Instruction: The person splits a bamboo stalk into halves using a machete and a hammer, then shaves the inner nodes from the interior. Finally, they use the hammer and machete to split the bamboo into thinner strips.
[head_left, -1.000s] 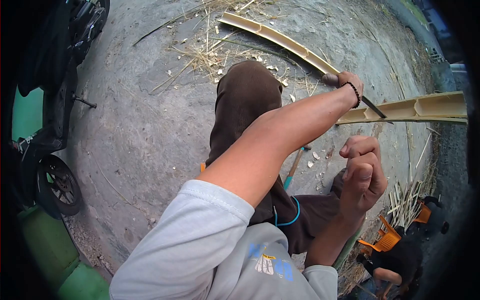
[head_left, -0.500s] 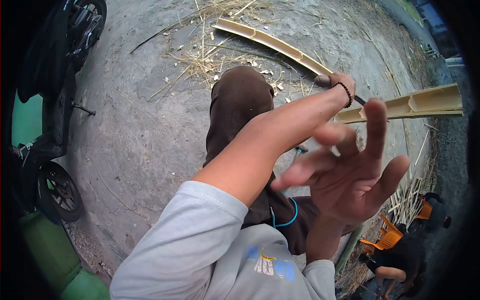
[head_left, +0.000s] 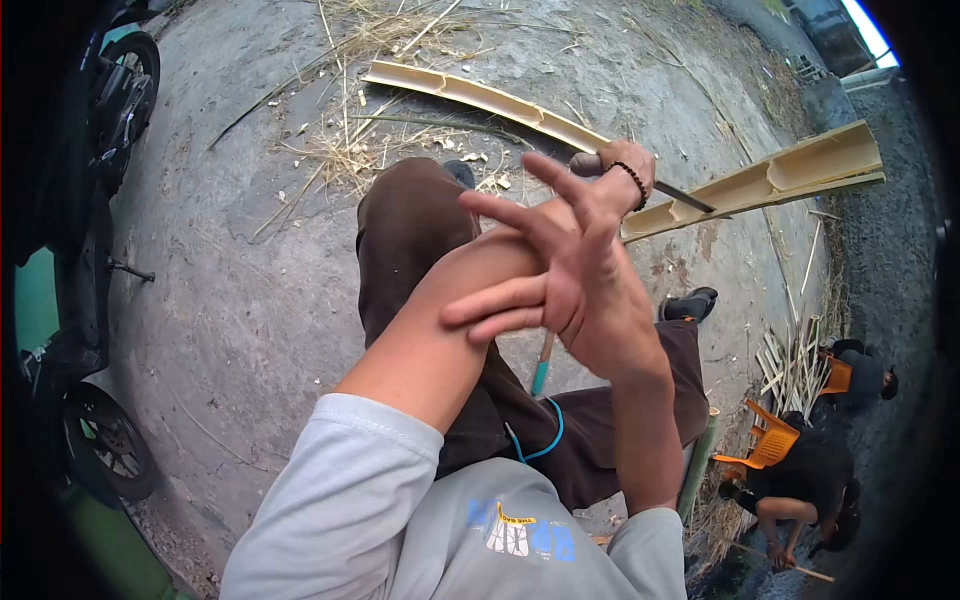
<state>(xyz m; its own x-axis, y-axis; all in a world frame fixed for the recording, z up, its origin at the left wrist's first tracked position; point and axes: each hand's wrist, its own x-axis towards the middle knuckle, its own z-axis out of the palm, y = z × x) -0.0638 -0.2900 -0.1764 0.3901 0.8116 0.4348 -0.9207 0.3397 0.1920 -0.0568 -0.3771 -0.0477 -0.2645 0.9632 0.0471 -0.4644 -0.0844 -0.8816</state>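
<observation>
My left hand [head_left: 630, 168], with a dark bead bracelet at the wrist, grips the dark handle [head_left: 585, 165] of a long-bladed knife. Its blade [head_left: 685, 197] reaches right over a split bamboo half [head_left: 790, 180], hollow side up. Nearer the camera, my right hand [head_left: 590, 275] is raised with fingers spread and nothing in it. Those fingers overlap my left forearm in the view; whether they touch it is unclear. A second, longer bamboo half [head_left: 490, 100] lies on the ground beyond my knee.
Bamboo shavings [head_left: 340, 160] litter the concrete ground. A motorcycle [head_left: 105, 430] stands on the left. At lower right are an orange chair [head_left: 765, 435], cut strips [head_left: 790, 365] and two other people, one [head_left: 800, 490] with a thin stick. A teal-ended tool [head_left: 541, 375] shows between my legs.
My right hand has moved left and up, across my left forearm. The whole view has shifted, and more of the knife blade shows over the bamboo half. My left hand still holds the knife.
</observation>
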